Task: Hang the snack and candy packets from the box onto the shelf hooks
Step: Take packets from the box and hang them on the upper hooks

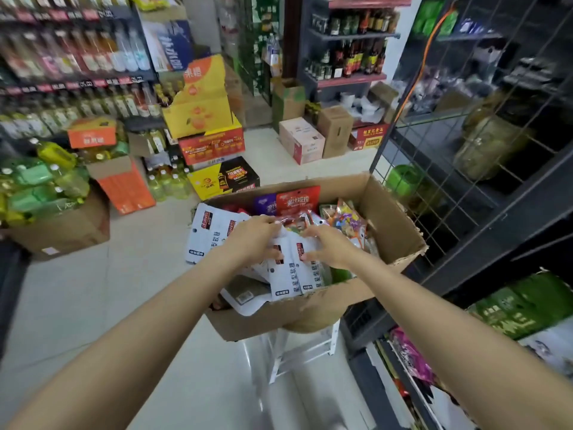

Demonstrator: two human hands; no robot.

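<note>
Shop aisle, pale glossy tiled floor (pixel 71 293). Left: shelves (pixel 77 79) packed with bottled drinks, price strips along edges. Centre: stacked cartons (pixel 210 141) in yellow, red, black. Far wall: dark rack of bottles (pixel 350 57), brown cardboard cartons (pixel 335 135) beneath. Right: black wire-grid rack (pixel 459 156). Even indoor light.

One box (pixel 393 225), two hands (pixel 254 240), several white packets (pixel 280 279)

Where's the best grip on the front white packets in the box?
Likely the top edge of the white packets, pinched from above: they stand leaning in the cardboard box, tops up. Left hand and right hand are already there.
</note>
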